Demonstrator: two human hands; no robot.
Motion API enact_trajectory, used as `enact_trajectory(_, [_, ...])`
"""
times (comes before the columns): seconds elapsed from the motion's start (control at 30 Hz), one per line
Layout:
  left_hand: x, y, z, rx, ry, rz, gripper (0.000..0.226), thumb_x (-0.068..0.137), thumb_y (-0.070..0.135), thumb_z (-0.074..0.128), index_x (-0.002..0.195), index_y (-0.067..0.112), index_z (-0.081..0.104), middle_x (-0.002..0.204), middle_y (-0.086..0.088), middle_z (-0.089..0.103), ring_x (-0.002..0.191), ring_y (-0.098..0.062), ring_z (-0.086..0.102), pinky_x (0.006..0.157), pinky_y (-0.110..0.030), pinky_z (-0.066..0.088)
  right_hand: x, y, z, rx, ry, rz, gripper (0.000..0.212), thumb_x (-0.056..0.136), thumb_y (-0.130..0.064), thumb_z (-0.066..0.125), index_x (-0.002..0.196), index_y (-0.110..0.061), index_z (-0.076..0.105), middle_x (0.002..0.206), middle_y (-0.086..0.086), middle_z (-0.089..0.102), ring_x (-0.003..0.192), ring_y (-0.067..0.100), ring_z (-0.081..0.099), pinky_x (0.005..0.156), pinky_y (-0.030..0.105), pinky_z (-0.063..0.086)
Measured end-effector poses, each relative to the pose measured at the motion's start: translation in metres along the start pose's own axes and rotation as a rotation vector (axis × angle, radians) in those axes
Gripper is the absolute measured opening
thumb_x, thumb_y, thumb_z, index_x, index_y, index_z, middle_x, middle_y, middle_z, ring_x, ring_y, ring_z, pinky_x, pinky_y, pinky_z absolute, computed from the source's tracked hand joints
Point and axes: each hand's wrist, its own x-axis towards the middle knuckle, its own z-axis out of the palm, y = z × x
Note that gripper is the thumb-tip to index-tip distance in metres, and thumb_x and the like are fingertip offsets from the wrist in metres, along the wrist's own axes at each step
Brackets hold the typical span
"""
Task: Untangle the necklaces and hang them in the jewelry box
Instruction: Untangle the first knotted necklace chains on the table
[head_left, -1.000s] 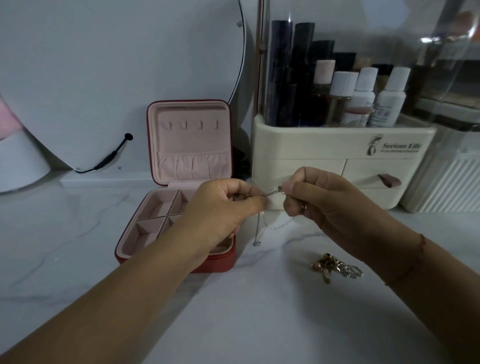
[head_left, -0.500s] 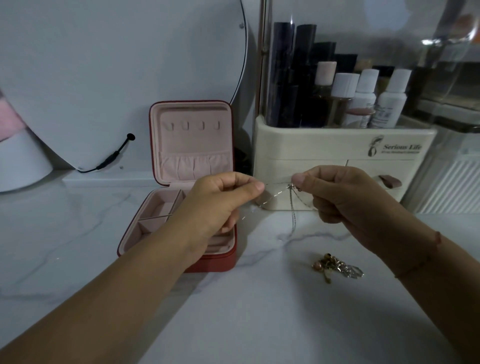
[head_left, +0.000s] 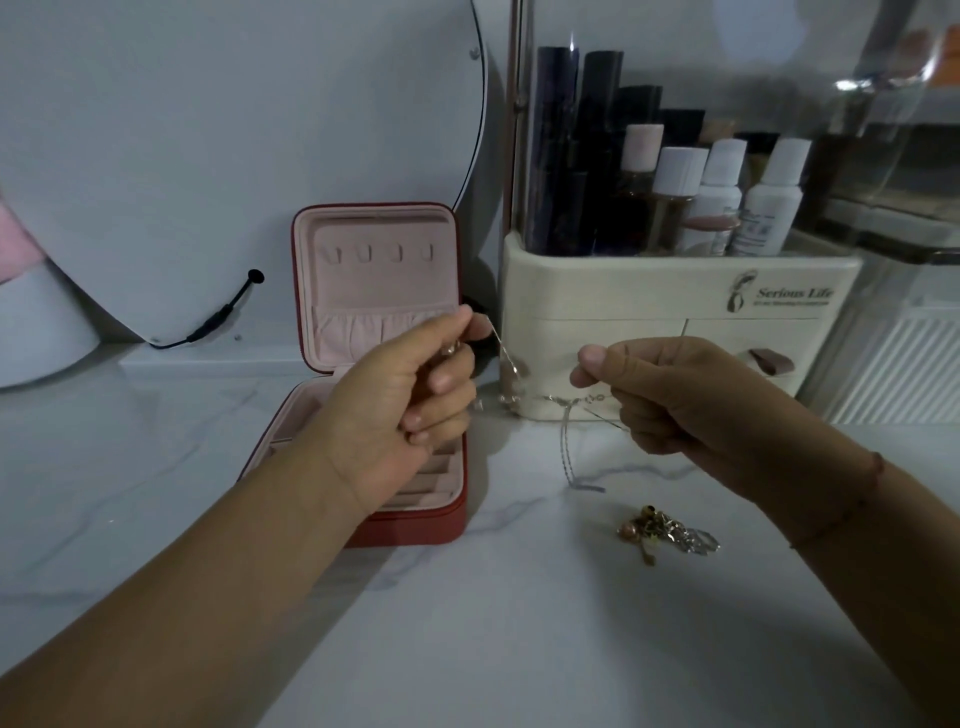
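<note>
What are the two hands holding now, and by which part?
A silver necklace chain. The left hand pinches one stretch of it, the right hand another; a loop hangs down between them.

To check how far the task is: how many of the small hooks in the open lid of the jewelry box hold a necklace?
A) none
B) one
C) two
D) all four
A: the four hooks in the lid of the red jewelry box are bare, and the thin silver necklace is pinched between the left hand and the right hand.
</note>
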Motion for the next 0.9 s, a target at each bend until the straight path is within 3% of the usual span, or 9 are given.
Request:
enact_trajectory(0.17, [0.001, 0.004, -0.003, -0.119, 0.009, 0.015, 0.024, 0.085, 0.026, 0.048, 0.084, 0.014, 0.068, 0.043, 0.008, 0.022, 0.03, -0.003, 0.017, 0.033, -0.018, 0.008, -0.001, 0.0, 0.002, -0.057, -0.084, 0.012, 0.037, 0.06, -0.045, 0.071, 0.077, -0.011, 0.072, 0.053, 0.001, 0.016, 0.049, 0.014, 0.011, 0.042, 0.021, 0.018])
enact_trajectory(0.27, [0.0, 0.004, -0.002, -0.106, -0.004, 0.009, 0.023, 0.085, 0.025, 0.048, 0.093, 0.015, 0.067, 0.042, 0.009, 0.021, 0.03, -0.002, 0.017, 0.034, -0.019, 0.008, 0.0, 0.001, -0.001, -0.057, -0.088, 0.021, 0.051, 0.061, -0.04, 0.072, 0.087, 0.004, 0.067, 0.048, -0.003, 0.018, 0.045, 0.011, 0.013, 0.042, 0.021, 0.018])
enact_trajectory(0.43, [-0.002, 0.003, 0.0, -0.04, -0.024, -0.003, 0.025, 0.083, 0.023, 0.05, 0.098, 0.018, 0.07, 0.043, 0.009, 0.02, 0.032, -0.003, 0.016, 0.036, -0.02, 0.008, -0.001, -0.001, -0.001, -0.01, -0.121, 0.036, 0.025, 0.071, -0.027, 0.067, 0.085, -0.007, 0.072, 0.045, -0.006, 0.021, 0.042, 0.009, 0.016, 0.04, 0.019, 0.021])
enact_trajectory(0.63, [-0.003, 0.004, 0.002, -0.035, -0.029, 0.005, 0.03, 0.085, 0.019, 0.048, 0.105, 0.016, 0.07, 0.045, 0.008, 0.018, 0.033, -0.003, 0.015, 0.036, -0.021, 0.008, -0.001, 0.0, -0.001, 0.001, -0.144, 0.079, 0.025, 0.069, -0.027, 0.067, 0.085, -0.008, 0.073, 0.044, -0.006, 0.024, 0.041, 0.009, 0.02, 0.043, 0.02, 0.023])
enact_trajectory(0.7, [-0.004, 0.004, 0.002, 0.068, 0.015, 0.02, 0.027, 0.087, 0.016, 0.048, 0.104, 0.016, 0.069, 0.045, 0.007, 0.02, 0.033, -0.004, 0.016, 0.035, -0.02, 0.01, 0.0, 0.001, 0.001, 0.039, -0.103, 0.051, 0.02, 0.066, -0.027, 0.069, 0.079, -0.012, 0.073, 0.047, -0.004, 0.03, 0.044, 0.009, 0.023, 0.043, 0.018, 0.031])
enact_trajectory(0.8, [-0.007, 0.001, 0.006, 0.454, 0.17, 0.082, 0.025, 0.09, 0.008, 0.05, 0.085, 0.017, 0.073, 0.044, 0.005, 0.032, 0.036, -0.009, 0.025, 0.038, -0.021, 0.021, 0.002, 0.005, 0.005, 0.018, -0.023, -0.034, 0.019, 0.062, -0.033, 0.075, 0.074, -0.018, 0.074, 0.068, 0.01, 0.046, 0.055, 0.012, 0.033, 0.059, 0.02, 0.039])
enact_trajectory(0.9, [-0.008, -0.004, 0.012, 0.702, 0.28, 0.133, 0.03, 0.086, 0.005, 0.053, 0.066, 0.02, 0.071, 0.049, -0.001, 0.047, 0.05, -0.021, 0.041, 0.054, -0.03, 0.036, 0.002, 0.005, 0.009, 0.005, 0.011, -0.127, 0.012, 0.067, -0.032, 0.074, 0.071, -0.021, 0.072, 0.07, 0.008, 0.05, 0.067, 0.017, 0.039, 0.071, 0.026, 0.037])
